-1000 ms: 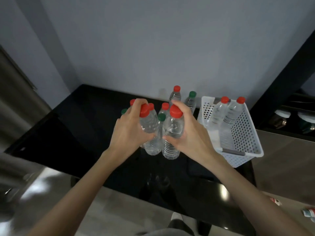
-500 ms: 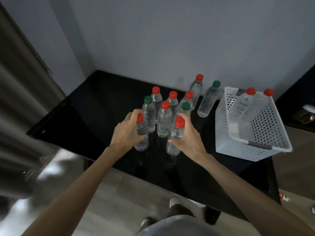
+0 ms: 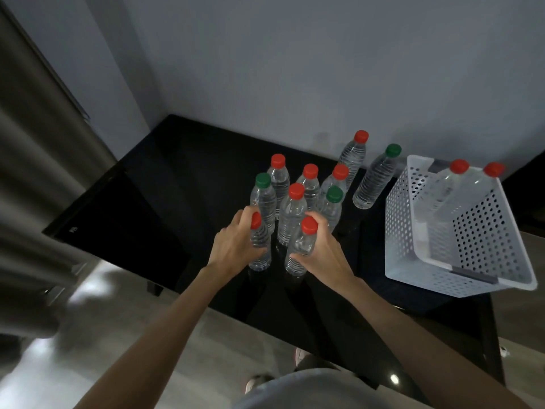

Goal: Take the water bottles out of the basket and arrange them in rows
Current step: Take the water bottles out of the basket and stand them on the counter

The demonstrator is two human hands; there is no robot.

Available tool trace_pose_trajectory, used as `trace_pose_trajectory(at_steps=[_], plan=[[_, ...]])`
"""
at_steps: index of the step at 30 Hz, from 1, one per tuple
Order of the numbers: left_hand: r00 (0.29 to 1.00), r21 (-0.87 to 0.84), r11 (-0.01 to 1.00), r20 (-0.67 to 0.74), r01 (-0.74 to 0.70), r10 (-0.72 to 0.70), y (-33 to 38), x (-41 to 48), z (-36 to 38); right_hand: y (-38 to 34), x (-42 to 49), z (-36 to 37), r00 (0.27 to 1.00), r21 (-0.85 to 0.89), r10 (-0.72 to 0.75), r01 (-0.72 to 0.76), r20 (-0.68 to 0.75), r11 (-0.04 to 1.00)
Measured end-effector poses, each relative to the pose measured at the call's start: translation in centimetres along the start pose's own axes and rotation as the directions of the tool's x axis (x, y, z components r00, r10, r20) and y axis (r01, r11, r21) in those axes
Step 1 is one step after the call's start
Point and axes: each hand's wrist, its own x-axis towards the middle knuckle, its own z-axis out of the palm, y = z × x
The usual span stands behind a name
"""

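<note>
Black tabletop (image 3: 182, 178), basket (image 3: 413, 246) at right. Left hand (image 3: 233, 246) curled round red-cap bottle (image 3: 261, 258); right hand (image 3: 326, 255) curled round second bottle (image 3: 299, 252). Both bottles upright.

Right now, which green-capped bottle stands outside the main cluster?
The green-capped bottle nearest the white basket, at the back right. The left green-capped bottle and the middle green-capped bottle stand packed in the cluster instead.
</note>
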Motion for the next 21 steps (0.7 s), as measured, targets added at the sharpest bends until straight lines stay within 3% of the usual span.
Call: trace_pose_trajectory(at_steps=[6,12,17,21], plan=[[0.999,0.058,0.998,0.052,-0.012,0.009,0.4,0.2,0.5,0.8,0.1,-0.3,0.999,-0.097,-0.027,0.030,0.026,0.995],[0.992,0.042,0.994,-0.069,-0.100,0.103,0.3,-1.1,0.0,-0.6,-0.7,-2.3,0.993,-0.210,-0.047,0.070,0.110,0.975],[0.908,0.125,0.962,-0.319,-0.244,0.272,3.3,-1.5,-3.0,-3.2,-2.2,-6.0,0.991,-0.303,-0.121,0.100,-0.053,0.948],[0.828,0.117,0.913,-0.390,-0.390,0.403,8.3,-1.0,-4.3,-4.0,-3.4,-10.1,0.948,-0.437,-0.211,0.088,-0.240,0.895]])
